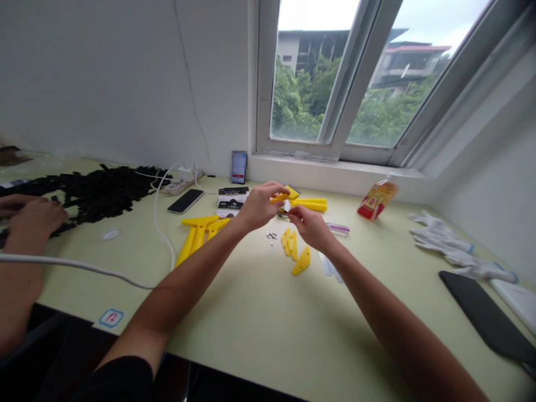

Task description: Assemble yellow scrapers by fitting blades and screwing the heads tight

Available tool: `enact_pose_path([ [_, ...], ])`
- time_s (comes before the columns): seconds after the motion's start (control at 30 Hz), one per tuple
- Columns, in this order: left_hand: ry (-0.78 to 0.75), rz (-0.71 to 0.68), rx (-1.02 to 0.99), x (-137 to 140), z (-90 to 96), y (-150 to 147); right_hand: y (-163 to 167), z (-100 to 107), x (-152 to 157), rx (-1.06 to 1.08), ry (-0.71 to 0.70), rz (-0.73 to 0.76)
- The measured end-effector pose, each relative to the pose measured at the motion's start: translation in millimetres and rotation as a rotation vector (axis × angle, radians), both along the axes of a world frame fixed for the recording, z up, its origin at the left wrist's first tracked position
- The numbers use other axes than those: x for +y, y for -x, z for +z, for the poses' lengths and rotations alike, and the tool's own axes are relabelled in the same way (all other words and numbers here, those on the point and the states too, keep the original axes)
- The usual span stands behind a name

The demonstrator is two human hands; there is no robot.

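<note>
My left hand [260,206] is closed on a yellow plastic piece [292,193] held above the table. Just to its right, my right hand [312,228] has its fingers pinched close under that piece; what they grip is too small to make out. Behind the hands lie yellow handles [314,205]. A clear-and-purple tool handle [338,229] sticks out beyond my right hand. Below the hands are several small metal nuts [272,236] and flat yellow plates with holes [301,261]. Pale flat strips [330,269] lie partly under my right forearm. T-shaped yellow handles [195,231] rest beside my left forearm.
A propped phone [238,167], black-and-white packets [231,204] and a flat phone [185,201] stand or lie at the back. A white cable [157,218] crosses the left side. A co-worker's hand [37,218] touches black strips [113,190]. Right: bottle [377,198], gloves [452,243].
</note>
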State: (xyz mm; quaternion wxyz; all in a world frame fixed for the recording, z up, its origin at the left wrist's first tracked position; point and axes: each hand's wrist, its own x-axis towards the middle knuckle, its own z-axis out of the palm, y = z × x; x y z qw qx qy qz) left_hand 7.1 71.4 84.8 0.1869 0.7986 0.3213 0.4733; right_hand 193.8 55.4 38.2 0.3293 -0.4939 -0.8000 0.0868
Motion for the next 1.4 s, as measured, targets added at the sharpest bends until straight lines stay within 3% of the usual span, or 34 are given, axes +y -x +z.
enact_pose_path([
  [0.13, 0.381, -0.143, -0.283, 1.4, -0.5, -2.8, -23.3, 31.6, -7.4, 0.418, 0.015, 0.057],
  [0.2, 0.547, -0.24, -0.399, 0.5, -1.9, -5.4, -25.8, 44.4, -15.5, 0.512, -0.015, 0.096],
  [0.3, 0.661, -0.374, -0.532, -1.5, -5.6, -10.5, -20.3, 55.3, -27.9, 0.535, -0.098, 0.118],
  [0.7, 0.726, -0.513, -0.567, -13.1, -6.5, -19.5, -5.3, 57.4, -39.6, 0.453, -0.325, 0.036],
  [1.4, 0.795, -0.496, -0.646, -21.2, -9.8, -28.4, -13.7, 56.7, -32.4, 0.391, -0.28, -0.056],
])
